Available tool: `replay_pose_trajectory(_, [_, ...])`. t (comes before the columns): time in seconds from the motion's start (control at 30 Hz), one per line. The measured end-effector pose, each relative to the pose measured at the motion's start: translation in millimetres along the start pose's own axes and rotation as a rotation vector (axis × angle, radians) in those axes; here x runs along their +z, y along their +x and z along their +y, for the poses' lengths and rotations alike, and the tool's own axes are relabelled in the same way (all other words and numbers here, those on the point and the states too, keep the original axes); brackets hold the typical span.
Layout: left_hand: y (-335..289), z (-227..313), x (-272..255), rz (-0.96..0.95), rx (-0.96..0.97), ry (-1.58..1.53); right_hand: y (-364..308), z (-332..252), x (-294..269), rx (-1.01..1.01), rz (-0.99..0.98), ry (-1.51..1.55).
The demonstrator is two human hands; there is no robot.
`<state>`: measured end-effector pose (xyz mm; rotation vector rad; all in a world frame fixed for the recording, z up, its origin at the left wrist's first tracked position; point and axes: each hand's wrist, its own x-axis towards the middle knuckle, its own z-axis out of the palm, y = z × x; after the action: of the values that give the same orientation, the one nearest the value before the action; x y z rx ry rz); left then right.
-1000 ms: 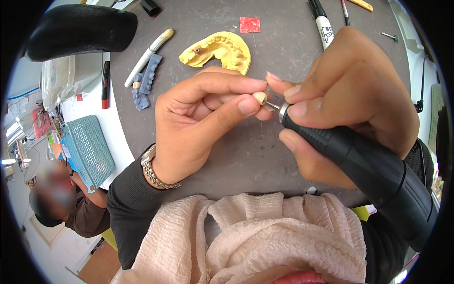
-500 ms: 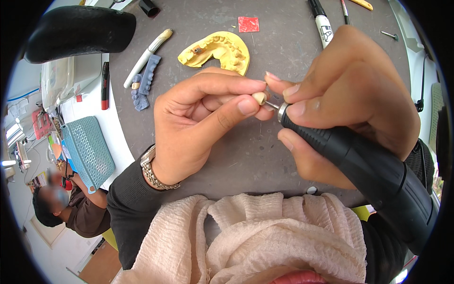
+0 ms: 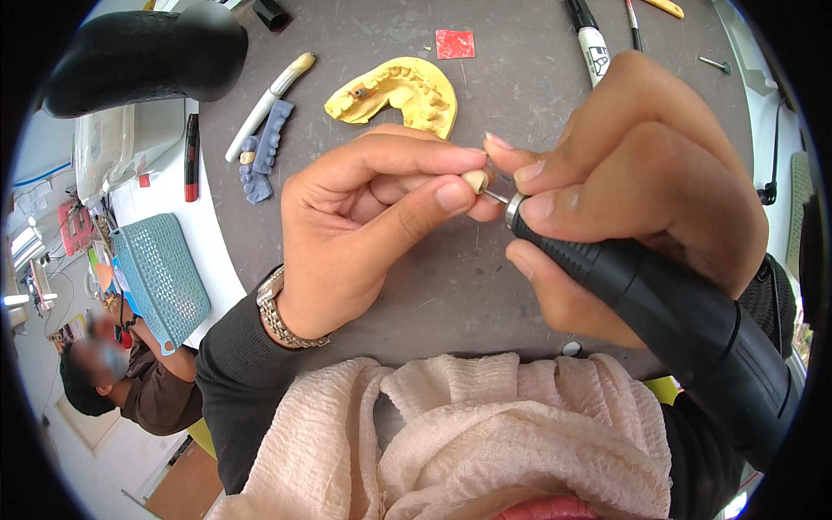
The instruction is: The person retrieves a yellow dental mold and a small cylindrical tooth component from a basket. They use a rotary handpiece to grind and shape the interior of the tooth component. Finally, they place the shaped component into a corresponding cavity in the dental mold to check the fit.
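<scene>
Between the thumb and fingertips of my left hand is a small cream dental crown, its hollow side turned to the right. My right hand grips a black rotary handpiece like a pen. The handpiece's thin metal bur reaches to the crown's open side; whether it touches inside is hidden. Fingers of both hands meet just above the crown. Beyond my left hand lies a yellow plaster dental model, a horseshoe arch of teeth with a small metallic spot at its left end.
Left of the model lie a white stick-shaped tool and grey-blue bite pieces. A red square, a marker and a loose bur lie farther back. At left are a black rounded object, a blue basket and another person.
The handpiece and my right hand have shifted very slightly left, with the bur closer to the crown. My left hand holds the crown in nearly the same place.
</scene>
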<state>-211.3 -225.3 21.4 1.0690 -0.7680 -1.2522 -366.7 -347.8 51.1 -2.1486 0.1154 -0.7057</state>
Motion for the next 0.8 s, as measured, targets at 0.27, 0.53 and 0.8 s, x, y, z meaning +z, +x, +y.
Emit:
replay_pose_trajectory(0.27, [2.0, 1.1, 1.4, -0.011, -0.019, -0.002, -2.1, -1.8, -1.1, 0.015, 0.025, -0.014])
replay_pose_trajectory(0.53, [1.0, 1.1, 0.0, 0.015, -0.010, -0.004, -6.7, 12.1, 20.6, -0.037, 0.261, 0.203])
replay_pose_trajectory(0.8, [1.6, 1.1, 1.1, -0.009, 0.000, -0.008, -4.5, 3.2, 0.0, 0.003, 0.059, 0.103])
